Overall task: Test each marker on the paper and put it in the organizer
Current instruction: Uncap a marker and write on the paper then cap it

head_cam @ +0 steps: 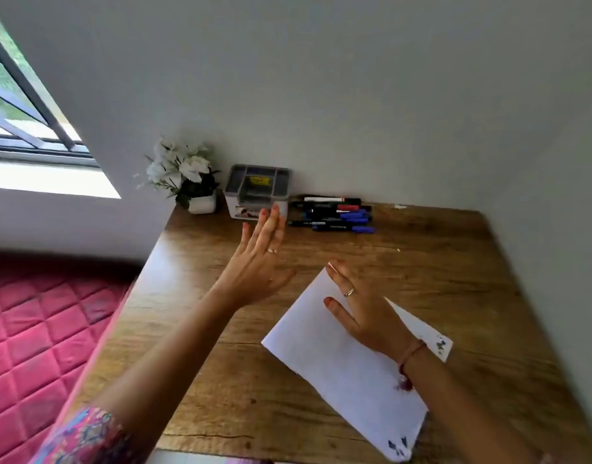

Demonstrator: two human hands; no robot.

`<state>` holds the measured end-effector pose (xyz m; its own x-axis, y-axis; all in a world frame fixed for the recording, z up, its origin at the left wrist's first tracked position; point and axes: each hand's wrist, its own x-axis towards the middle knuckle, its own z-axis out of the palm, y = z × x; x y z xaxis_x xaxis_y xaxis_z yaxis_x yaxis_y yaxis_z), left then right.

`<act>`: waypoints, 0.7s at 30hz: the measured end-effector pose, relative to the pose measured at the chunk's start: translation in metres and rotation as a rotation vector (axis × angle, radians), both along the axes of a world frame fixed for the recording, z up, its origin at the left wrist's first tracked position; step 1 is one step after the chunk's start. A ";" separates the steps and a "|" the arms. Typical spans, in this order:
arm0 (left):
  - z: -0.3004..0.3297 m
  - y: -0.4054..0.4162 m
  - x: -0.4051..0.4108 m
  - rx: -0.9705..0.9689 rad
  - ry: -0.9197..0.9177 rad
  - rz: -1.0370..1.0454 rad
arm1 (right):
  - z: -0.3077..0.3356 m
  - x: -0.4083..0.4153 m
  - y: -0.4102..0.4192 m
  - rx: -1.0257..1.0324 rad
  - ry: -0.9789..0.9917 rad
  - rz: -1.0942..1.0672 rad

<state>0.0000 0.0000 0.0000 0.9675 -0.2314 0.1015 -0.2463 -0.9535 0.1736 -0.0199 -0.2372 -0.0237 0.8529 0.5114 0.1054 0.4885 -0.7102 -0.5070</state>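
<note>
My right hand [365, 309] lies flat, fingers straight, pressing the white paper [348, 356] on the wooden counter [455, 296]. My left hand [261, 259] hovers with fingers straight, holding nothing, reaching toward twelve o'clock. Beyond it sits the grey organizer [258, 190] against the wall, with the markers [334, 214] piled just beside it at three o'clock.

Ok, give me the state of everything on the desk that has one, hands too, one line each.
left hand: open, fingers straight, reaching toward the organizer, holding nothing.
right hand: open, flat on the paper.
paper: lying on the table, skewed, ink marks at two corners.
markers: capped, piled flat beside the organizer, none picked up.
organizer: upright by the wall, no markers visible inside.
table: wooden, bears everything.
</note>
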 end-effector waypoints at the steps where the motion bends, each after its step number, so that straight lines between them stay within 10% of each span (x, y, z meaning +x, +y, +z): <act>1: -0.008 0.002 -0.002 0.066 0.105 -0.024 | -0.005 -0.001 -0.001 -0.040 0.017 0.032; 7: -0.035 0.010 -0.006 0.141 0.450 -0.227 | -0.032 0.002 -0.013 -0.254 0.112 0.116; 21: -0.071 0.005 0.023 0.127 0.203 -0.504 | -0.039 0.024 -0.025 -0.356 -0.004 0.275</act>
<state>0.0230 0.0051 -0.0711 0.7312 -0.6688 -0.1345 -0.6508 -0.7430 0.1564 0.0040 -0.2623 -0.0632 0.6798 0.7243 -0.1152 0.6852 -0.6833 -0.2523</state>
